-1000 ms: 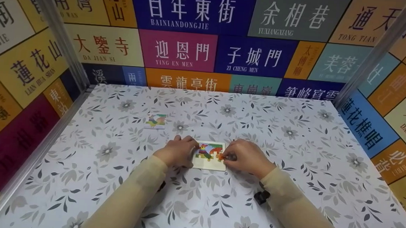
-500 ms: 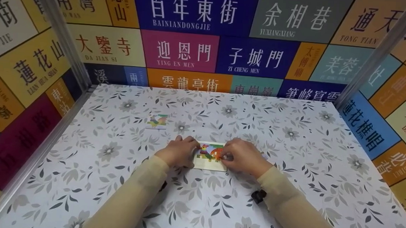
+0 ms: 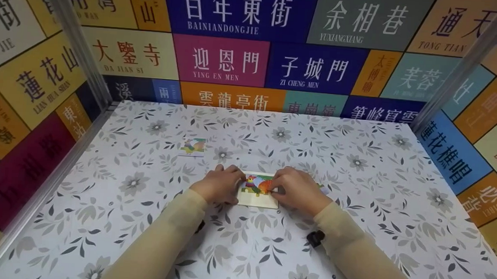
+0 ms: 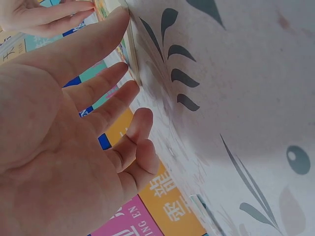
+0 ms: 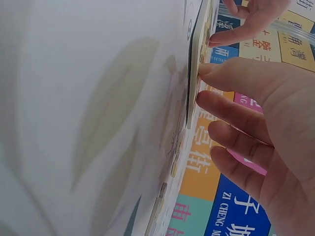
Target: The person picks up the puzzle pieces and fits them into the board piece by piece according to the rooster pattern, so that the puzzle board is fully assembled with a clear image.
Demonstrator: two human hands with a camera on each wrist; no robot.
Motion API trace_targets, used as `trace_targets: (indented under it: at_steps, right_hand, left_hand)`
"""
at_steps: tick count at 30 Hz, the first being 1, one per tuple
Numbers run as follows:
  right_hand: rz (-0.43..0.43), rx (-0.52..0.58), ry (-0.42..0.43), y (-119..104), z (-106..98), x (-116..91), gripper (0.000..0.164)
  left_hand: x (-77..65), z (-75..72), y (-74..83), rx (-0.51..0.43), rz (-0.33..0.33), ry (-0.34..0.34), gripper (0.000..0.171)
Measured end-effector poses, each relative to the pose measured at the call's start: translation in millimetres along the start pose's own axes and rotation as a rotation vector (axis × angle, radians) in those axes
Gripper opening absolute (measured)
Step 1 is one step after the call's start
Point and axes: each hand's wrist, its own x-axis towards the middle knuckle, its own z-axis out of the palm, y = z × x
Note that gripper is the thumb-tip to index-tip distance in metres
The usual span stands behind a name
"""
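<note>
Flat on the table lies a small cream puzzle board (image 3: 258, 201) with a colourful bird picture partly put together along its upper part. My left hand (image 3: 220, 184) holds the board's left end, thumb at the near corner and forefinger at the far one. At the right end, my right hand (image 3: 299, 189) has thumb and forefinger on an orange puzzle piece (image 3: 265, 186), beside the pieces lying in the board. The fingers partly hide this piece. In the right wrist view, the thumb and forefinger tips meet the board's edge (image 5: 196, 73), with the other fingers loosely bent above the table.
A small square of colourful puzzle pieces (image 3: 193, 146) lies farther back on the left. More flat pieces (image 5: 158, 209) lie beyond my right hand, mostly hidden by it in the head view. Sign-covered walls (image 3: 218, 62) bound the flower-patterned table (image 3: 241, 251) at the back and sides.
My right hand has moved slightly left and away from me, bringing the orange piece from the board's right edge up against the picture. My left hand keeps its hold on the board.
</note>
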Motion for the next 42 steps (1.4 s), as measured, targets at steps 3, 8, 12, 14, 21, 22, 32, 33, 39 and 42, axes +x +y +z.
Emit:
trace_targets:
  at_steps: [3,8,12,14,21,22,32,33,39,42]
  right_hand:
    - [0.017,0.001,-0.015,-1.1,0.4,0.5,0.011]
    - [0.049,0.002,-0.055,-2.6,0.2,1.9,0.013]
    - [0.067,0.012,-0.074,-2.7,-1.6,2.8,0.011]
    - [0.072,0.025,-0.083,-2.2,-2.6,3.3,0.011]
    - [0.079,0.107,-0.096,2.1,-7.2,2.5,0.020]
    - [0.091,0.120,-0.097,2.8,-8.7,2.0,0.019]
    - [0.170,0.120,-0.088,20.9,-18.2,-3.5,0.020]
    - [0.181,0.124,-0.095,23.5,-19.0,-4.3,0.020]
    - [0.211,0.118,-0.117,38.8,-22.2,-6.9,0.023]
    - [0.181,0.112,-0.116,45.1,-21.6,-7.1,0.025]
  left_hand:
    - [0.3,1.0,-0.3,-0.006,-0.004,-0.004,0.063]
    - [1.9,3.0,-0.6,-0.003,-0.019,-0.015,0.062]
    - [2.8,2.7,-0.2,-0.004,-0.033,-0.017,0.063]
    - [2.8,2.2,-0.1,-0.009,-0.045,-0.019,0.063]
    - [1.8,0.9,0.8,-0.011,-0.047,-0.024,0.065]
    - [1.6,0.6,0.7,-0.014,-0.043,-0.023,0.065]
    - [-0.5,1.1,-0.4,-0.009,-0.004,-0.003,0.063]
    - [0.0,1.0,-0.3,-0.008,-0.006,-0.006,0.064]
    - [0.5,-0.4,0.3,-0.001,-0.007,-0.011,0.064]
    - [0.5,-0.1,0.3,-0.008,-0.010,-0.011,0.064]
